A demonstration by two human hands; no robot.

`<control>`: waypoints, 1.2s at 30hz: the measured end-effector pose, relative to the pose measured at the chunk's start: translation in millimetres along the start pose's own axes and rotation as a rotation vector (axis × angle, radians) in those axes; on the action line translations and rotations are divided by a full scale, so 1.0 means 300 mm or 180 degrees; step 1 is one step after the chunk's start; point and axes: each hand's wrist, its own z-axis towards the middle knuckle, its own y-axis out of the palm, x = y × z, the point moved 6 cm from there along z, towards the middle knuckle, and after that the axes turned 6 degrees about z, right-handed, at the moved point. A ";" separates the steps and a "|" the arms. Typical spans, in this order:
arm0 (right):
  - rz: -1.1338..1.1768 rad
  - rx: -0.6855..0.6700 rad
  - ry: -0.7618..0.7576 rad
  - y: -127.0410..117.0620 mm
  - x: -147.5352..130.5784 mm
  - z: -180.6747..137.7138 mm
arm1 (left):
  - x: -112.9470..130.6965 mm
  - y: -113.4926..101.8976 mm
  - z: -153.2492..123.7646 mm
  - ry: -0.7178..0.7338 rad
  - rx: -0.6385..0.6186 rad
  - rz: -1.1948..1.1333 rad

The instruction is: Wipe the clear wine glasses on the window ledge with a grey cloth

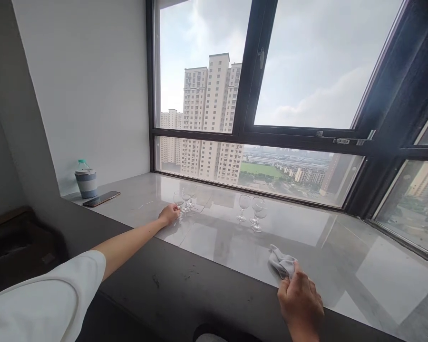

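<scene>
My left hand (169,213) reaches out to the left, its fingers closed at the stem of a clear wine glass (178,197) that stands on the glossy grey windowsill (214,247). Close beside that glass stand more clear stemmed glasses (186,195), partly overlapping. In my right hand (301,299), near the sill's front edge, a crumpled grey cloth (281,262) is gripped between thumb and fingers. Between my hands, farther back, stands a second group of upright wine glasses (259,209), one partly hidden behind another.
A lidded blue-and-white cup (86,183) stands at the left wall, with a green-capped bottle (82,164) behind it. A phone (102,198) lies flat beside the cup. Dark-framed windows (242,135) bound the sill at the back and right.
</scene>
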 end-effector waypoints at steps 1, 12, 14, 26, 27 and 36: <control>0.0003 -0.0010 0.0011 -0.001 -0.001 0.000 | 0.001 0.002 0.002 0.0033 0.0004 0.0004; -0.0052 0.0105 -0.0139 0.003 0.003 0.000 | 0.010 -0.010 0.004 0.0100 0.0158 0.0284; -0.0005 0.0129 -0.0140 0.001 0.000 0.000 | 0.017 -0.015 -0.003 0.0083 0.0155 0.0294; 0.0174 0.0098 -0.0159 -0.006 -0.009 0.001 | 0.075 -0.075 -0.102 -0.0027 0.0421 0.0451; 0.0181 0.0133 -0.0171 -0.006 -0.009 0.000 | 0.110 -0.070 -0.116 0.0136 0.0484 0.0448; 0.0194 0.0295 -0.0183 -0.014 -0.013 0.000 | 0.656 0.262 -0.279 0.2508 -0.0552 0.1053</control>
